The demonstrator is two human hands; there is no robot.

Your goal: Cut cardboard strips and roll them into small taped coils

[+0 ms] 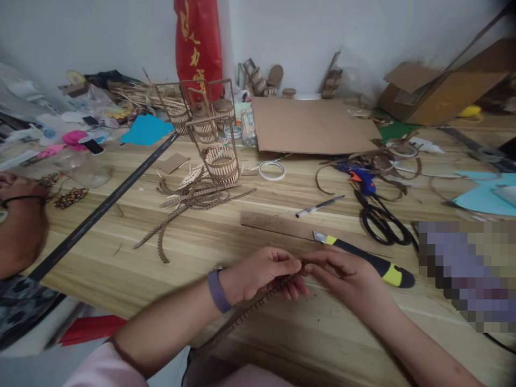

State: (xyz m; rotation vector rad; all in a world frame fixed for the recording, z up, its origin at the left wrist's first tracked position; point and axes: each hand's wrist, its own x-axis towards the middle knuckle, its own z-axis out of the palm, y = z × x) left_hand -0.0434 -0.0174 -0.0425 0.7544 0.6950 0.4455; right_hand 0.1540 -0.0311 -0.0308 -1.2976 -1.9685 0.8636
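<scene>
My left hand [262,273] pinches a narrow brown corrugated cardboard strip [252,310] between thumb and fingers. The strip slants from my fingers down to the lower left, over the table's near edge. Fingertips of my right hand [346,274] are pressed together at the strip's upper end, right beside my left thumb; the end itself is hidden there. Just beyond my right hand lies a yellow-black utility knife [363,258], its blade out. It rests partly on a flat cardboard strip [274,224].
Small stick baskets [221,164] stand behind curled cardboard strips [193,199]. A pen [320,206], black scissors [381,220], a blue glue gun [365,181] and a tape roll [272,170] lie ahead. A large cardboard sheet [310,126] lies farther back. Another person's arm [24,231] rests at left.
</scene>
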